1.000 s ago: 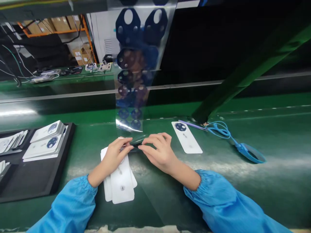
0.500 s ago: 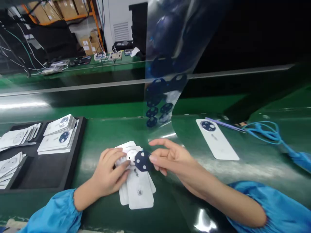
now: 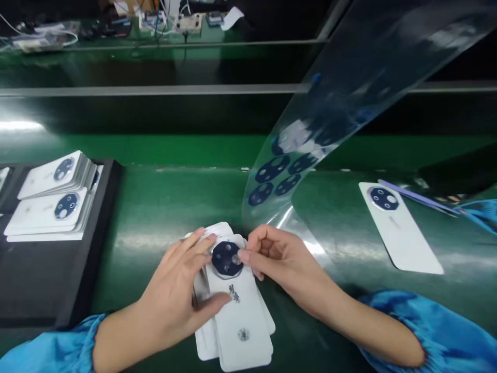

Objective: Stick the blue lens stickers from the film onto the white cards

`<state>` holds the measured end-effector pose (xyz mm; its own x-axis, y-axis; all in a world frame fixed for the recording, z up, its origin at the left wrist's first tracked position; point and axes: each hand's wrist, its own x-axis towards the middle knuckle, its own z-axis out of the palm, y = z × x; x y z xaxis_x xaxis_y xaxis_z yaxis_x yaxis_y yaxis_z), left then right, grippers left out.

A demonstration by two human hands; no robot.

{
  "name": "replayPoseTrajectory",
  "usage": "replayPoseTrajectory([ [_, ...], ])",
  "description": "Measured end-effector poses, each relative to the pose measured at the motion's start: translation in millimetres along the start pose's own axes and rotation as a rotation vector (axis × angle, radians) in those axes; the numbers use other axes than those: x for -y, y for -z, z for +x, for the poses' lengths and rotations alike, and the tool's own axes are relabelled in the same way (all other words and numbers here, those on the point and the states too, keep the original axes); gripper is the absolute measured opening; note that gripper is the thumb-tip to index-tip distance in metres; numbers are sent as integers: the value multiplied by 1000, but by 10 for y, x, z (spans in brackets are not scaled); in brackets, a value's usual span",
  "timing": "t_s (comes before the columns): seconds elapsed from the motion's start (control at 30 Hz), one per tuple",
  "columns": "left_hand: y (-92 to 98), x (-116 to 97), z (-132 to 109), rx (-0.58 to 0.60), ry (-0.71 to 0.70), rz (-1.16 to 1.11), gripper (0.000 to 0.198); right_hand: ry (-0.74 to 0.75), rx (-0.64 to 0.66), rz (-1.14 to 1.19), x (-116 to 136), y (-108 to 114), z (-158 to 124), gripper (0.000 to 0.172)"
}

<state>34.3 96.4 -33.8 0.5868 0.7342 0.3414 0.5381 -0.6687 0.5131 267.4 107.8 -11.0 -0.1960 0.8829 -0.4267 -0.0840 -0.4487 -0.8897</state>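
Observation:
A small pile of white phone back covers (image 3: 244, 331) lies in front of me on the green bench. On the top cover's round camera area rests a dark blue camera sticker (image 3: 225, 259) with several holes. My right hand (image 3: 277, 254) pinches the sticker's right edge between thumb and forefinger. Over the pile's left side my left hand (image 3: 182, 287) is spread, its fingertips beside the camera area and its thumb on the cover. Behind my right hand hangs a clear film strip (image 3: 287, 155) bearing several more dark stickers.
At the left stands a black tray (image 3: 99, 217) with stacked white covers (image 3: 46, 212). One white cover with a dark sticker (image 3: 404, 233) lies at the right, beside purple tweezers (image 3: 417, 197) and a blue cord (image 3: 481, 207). A rail (image 3: 174, 91) crosses behind.
The dark sticker has moved left, from beside the top cover's camera area onto it. My left hand's fingers have spread out. The view has tilted down.

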Motion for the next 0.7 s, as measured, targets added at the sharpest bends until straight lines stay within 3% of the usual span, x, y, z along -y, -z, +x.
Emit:
replayPoseTrajectory([
  [0.2, 9, -23, -15, -11, -56, 132, 36, 37, -22, -114, -10, 2, -10, 23],
  [0.43, 49, -48, 11, 66, -68, 96, 24, -4, 21, -129, 19, 81, 28, 20],
  [0.7, 62, -54, 52, 82, -64, 101, 24, -21, 10, -158, 53, 73, 58, 22],
])
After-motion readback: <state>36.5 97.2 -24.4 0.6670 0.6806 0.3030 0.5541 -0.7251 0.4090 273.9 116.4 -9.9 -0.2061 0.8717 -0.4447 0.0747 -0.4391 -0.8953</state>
